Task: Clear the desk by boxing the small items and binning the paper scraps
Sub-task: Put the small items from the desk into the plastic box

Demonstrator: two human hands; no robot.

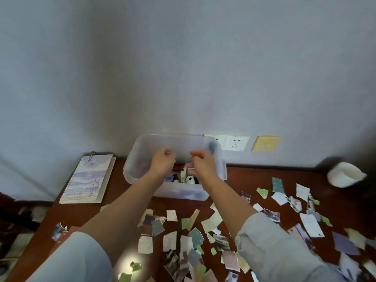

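One head-worn wide view looks forward and down, close over the dark red-brown wooden desk (lower frame), facing a grey wall.

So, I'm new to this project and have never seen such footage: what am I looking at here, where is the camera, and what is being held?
No machine here: the two grips are a person's bare hands. The single picture comes from a camera worn on the head, looking forward and down. The left hand and right hand both pinch a cloudy plastic lid over an open box holding a panda toy. Torn paper scraps litter the brown desk; a notebook sits at the left.
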